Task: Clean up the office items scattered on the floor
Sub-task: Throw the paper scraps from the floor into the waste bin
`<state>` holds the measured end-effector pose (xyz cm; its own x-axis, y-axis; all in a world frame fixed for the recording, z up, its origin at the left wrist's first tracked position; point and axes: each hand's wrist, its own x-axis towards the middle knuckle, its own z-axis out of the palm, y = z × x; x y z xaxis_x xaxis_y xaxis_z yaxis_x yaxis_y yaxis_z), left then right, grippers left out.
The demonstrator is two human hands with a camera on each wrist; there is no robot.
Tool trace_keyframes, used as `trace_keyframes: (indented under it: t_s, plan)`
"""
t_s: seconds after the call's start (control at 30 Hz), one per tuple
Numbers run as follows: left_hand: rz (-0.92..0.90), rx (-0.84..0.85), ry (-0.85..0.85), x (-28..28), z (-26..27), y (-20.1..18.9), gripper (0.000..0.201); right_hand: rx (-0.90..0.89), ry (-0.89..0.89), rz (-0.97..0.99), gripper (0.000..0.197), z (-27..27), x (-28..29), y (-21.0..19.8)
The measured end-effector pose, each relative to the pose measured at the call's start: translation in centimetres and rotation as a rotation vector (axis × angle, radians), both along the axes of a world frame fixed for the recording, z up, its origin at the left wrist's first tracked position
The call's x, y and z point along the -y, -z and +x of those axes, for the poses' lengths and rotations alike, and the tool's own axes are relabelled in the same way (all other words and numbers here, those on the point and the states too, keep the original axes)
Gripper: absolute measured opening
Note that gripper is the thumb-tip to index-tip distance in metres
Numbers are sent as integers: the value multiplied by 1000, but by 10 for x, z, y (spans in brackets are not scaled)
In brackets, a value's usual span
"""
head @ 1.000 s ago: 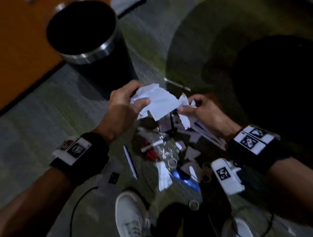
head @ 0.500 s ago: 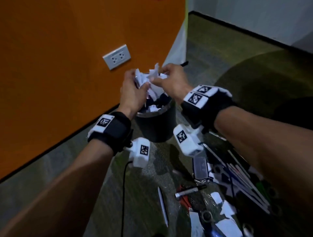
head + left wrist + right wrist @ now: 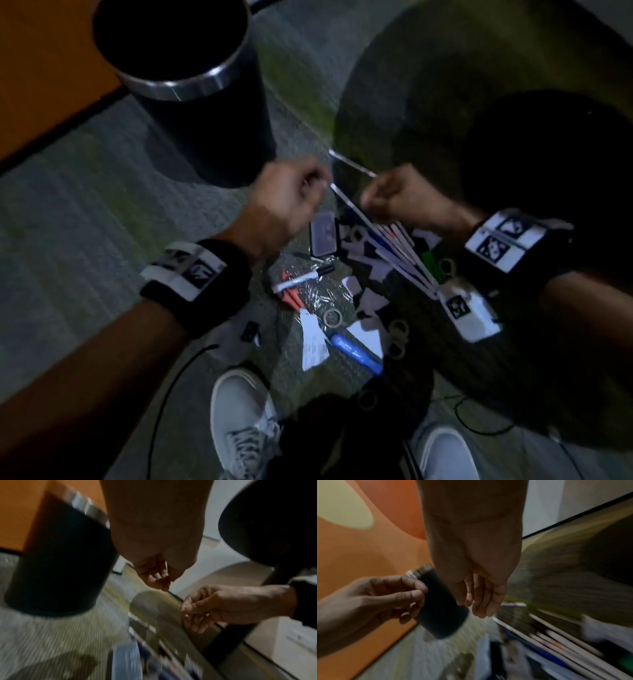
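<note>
with the crumpled paper gone into the bin (image 3: 178, 85), the left hand (image 3: 286, 202) and right hand (image 3: 402, 198) are returning, each grip loosely curled and empty, to the pens (image 3: 387, 253) remaining on the floor (image 3: 85, 192).

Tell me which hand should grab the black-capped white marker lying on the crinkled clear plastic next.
Left, probably. The left hand hangs empty on the marker's side of the pile, nearer to it; the right hand, also empty, hovers over the fanned white sticks farther away.
</note>
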<state>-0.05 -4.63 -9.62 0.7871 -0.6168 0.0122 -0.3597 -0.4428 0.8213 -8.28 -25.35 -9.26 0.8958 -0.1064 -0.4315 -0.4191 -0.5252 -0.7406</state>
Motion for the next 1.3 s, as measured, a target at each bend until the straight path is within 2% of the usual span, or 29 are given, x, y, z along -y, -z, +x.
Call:
trace_keyframes:
  t_s: [0.1,0.2,0.27,0.33,0.4,0.5,0.6,0.67,0.77,0.83,0.9,0.97,1.03,1.1,1.2,1.3]
  plan:
    - [252,-92,253,17,-45,55,20,-106,-110,-161,16,-50,14,59]
    - [468,-162,482,24,-80,102,23,-194,-74,-209,16,-84,22,111]
    - [530,-131,559,26,-95,127,22,-273,-69,-223,15,-100,18,138]
    - [594,-23,600,24,-104,141,28,-232,-15,-286,20,-112,12,160]
    - [663,83,602,23,-109,151,42,-206,31,-392,31,-116,2,171]
    - [657,176,513,31,-114,161,43,-202,197,-447,47,-116,-13,185]
    - [730,183,505,42,-115,162,42,-202,468,-424,44,-110,-29,196]
    - [753,170,493,47,-114,163,38,-185,559,-388,39,-108,-39,201]
    - [714,156,487,51,-113,167,25,-53,593,-445,25,-105,-49,200]
    - [733,112,499,55,-114,166,20,-32,563,-526,18,-105,-47,197]
    - [696,37,481,52,-113,169,20,-83,559,-381,20,-108,-40,197]
    - [580,-109,413,47,-109,174,17,-54,577,-277,19,-114,-32,202]
    - [441,-262,392,40,-107,178,19,-25,572,-259,30,-121,-29,201]
    - [376,-326,460,38,-112,177,29,5,520,-284,40,-123,-32,200]
    - [421,-280,458,44,-119,179,38,18,522,-268,32,-122,-32,197]
    - [477,-204,468,46,-129,183,39,-4,438,-282,20,-118,-27,197]
